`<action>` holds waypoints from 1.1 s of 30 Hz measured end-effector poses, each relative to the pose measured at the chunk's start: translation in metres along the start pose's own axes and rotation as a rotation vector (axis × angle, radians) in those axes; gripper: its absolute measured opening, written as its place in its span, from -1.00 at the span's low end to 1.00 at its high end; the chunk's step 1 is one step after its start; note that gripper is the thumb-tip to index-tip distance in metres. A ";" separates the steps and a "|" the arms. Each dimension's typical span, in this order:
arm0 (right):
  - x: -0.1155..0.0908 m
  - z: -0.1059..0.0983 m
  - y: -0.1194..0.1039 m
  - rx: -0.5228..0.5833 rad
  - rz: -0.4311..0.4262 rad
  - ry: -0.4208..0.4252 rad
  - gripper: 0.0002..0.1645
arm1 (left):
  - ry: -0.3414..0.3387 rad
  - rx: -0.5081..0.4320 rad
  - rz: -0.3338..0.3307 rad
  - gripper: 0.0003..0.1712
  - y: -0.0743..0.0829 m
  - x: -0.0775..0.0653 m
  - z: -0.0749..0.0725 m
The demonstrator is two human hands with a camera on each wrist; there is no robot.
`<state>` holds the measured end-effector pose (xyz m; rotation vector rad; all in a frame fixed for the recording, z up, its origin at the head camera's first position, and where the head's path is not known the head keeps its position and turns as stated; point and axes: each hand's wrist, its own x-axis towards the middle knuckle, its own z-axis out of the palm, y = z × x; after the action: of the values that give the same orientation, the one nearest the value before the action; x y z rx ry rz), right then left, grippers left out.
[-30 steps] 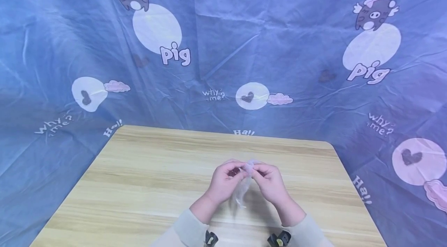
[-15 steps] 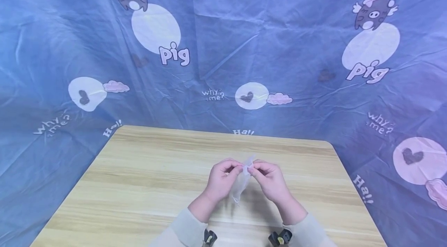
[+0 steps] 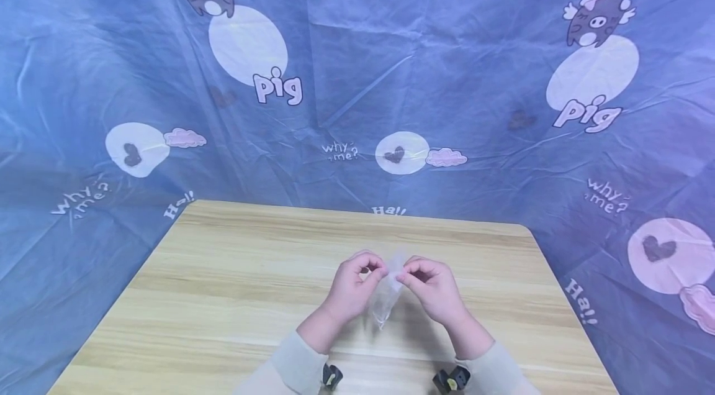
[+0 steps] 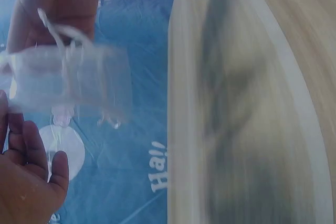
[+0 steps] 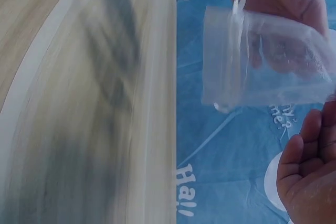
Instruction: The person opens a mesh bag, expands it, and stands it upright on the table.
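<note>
A small sheer white drawstring pouch (image 3: pixel 384 305) hangs between both hands, above the wooden table. At one edge of it, my left hand (image 3: pixel 355 283) pinches the cloth between thumb and forefinger. Opposite, the thumb and forefinger of my right hand (image 3: pixel 432 286) pinch the other edge. In the left wrist view the pouch (image 4: pixel 113 80) lies sideways across the picture with its white cord loose; the left hand (image 4: pixel 31 174) is below it. From the right wrist the see-through pouch (image 5: pixel 220 56) looks flat, and the right hand (image 5: pixel 312 174) shows curled fingers under it.
The wood-grain table (image 3: pixel 223 283) spreads around the hands. A blue cloth with printed pigs and words (image 3: pixel 357 90) hangs behind it and along both sides. Black wrist cameras (image 3: pixel 451 377) sit by the sleeves.
Both hands stay at nearly the same spot, the fingertips shifting on the pouch, which now hangs more spread out. A dark reddish patch seen by the left fingers earlier no longer shows.
</note>
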<state>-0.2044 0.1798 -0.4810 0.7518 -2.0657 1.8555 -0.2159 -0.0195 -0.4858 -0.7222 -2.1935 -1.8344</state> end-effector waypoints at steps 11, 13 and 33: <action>-0.003 -0.008 -0.003 -0.180 -0.014 -0.016 -0.81 | -0.044 0.024 0.017 -0.94 -0.007 -0.003 -0.023; -0.004 -0.008 -0.003 -0.225 -0.003 -0.017 -0.80 | -0.053 0.029 0.022 -0.93 -0.008 -0.004 -0.026; 0.003 -0.012 -0.009 -0.286 0.168 -0.166 -0.70 | -0.080 0.241 0.065 -0.93 -0.009 -0.005 -0.031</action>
<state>-0.2037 0.1906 -0.4697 0.6955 -2.4998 1.5692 -0.2206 -0.0517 -0.4890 -0.8177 -2.3570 -1.4998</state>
